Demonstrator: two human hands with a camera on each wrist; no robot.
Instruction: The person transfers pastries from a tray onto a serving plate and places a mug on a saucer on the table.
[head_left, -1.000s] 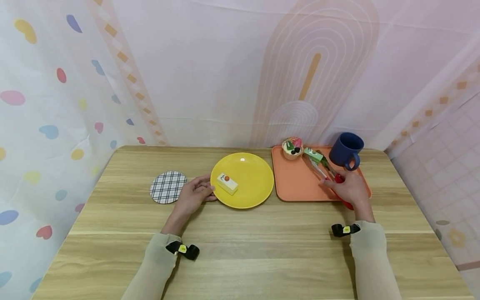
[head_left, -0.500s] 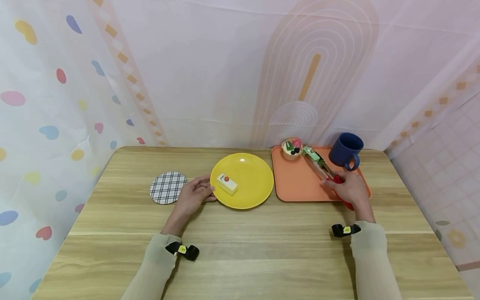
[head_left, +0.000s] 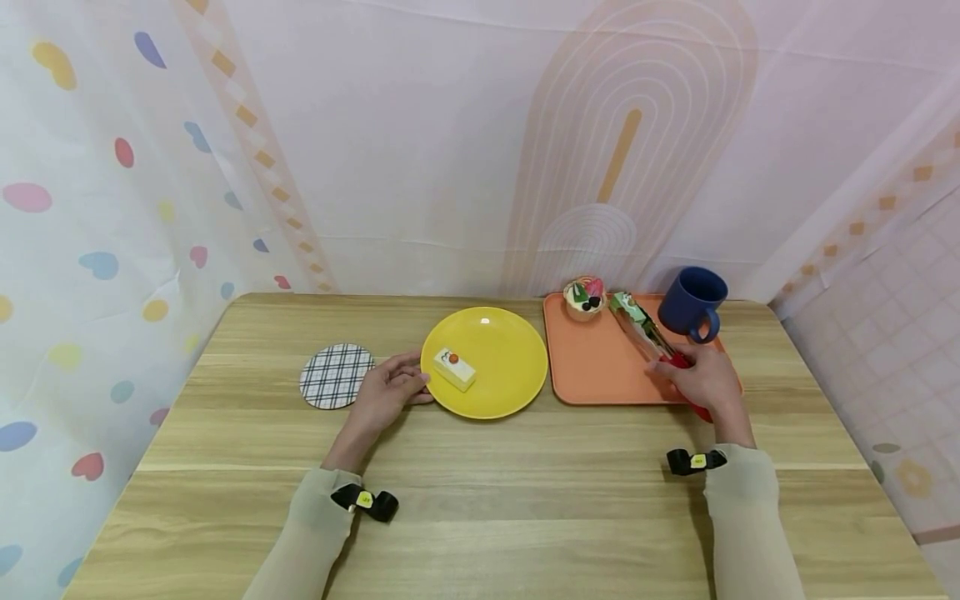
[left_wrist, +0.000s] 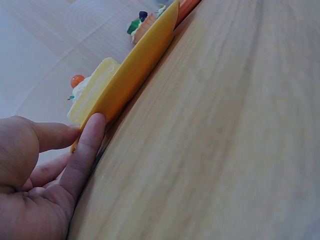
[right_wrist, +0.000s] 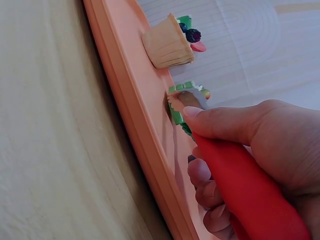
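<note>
My left hand [head_left: 387, 392] pinches the left rim of a round yellow plate [head_left: 506, 350], thumb above and a finger below in the left wrist view. On that plate lies a pale yellow cake slice [head_left: 454, 369] topped with an orange ball. My right hand [head_left: 705, 375] grips the red handles of a pair of tongs [right_wrist: 245, 185]. Their metal ends lie along both sides of a green cake slice [head_left: 628, 305], close together, over the orange tray [head_left: 600, 375]. In the right wrist view the hand and handles partly hide the green slice.
A fruit-topped cupcake [head_left: 584, 298] stands at the tray's back left corner, left of the green slice. The dark blue mug [head_left: 692, 302] is at the tray's back right. A plaid round coaster [head_left: 337, 376] lies left of the plate on the wooden table [head_left: 525, 500].
The tongs' arms have come together around the green cake slice, which has turned and shifted slightly. The left hand and plate have stayed put.
</note>
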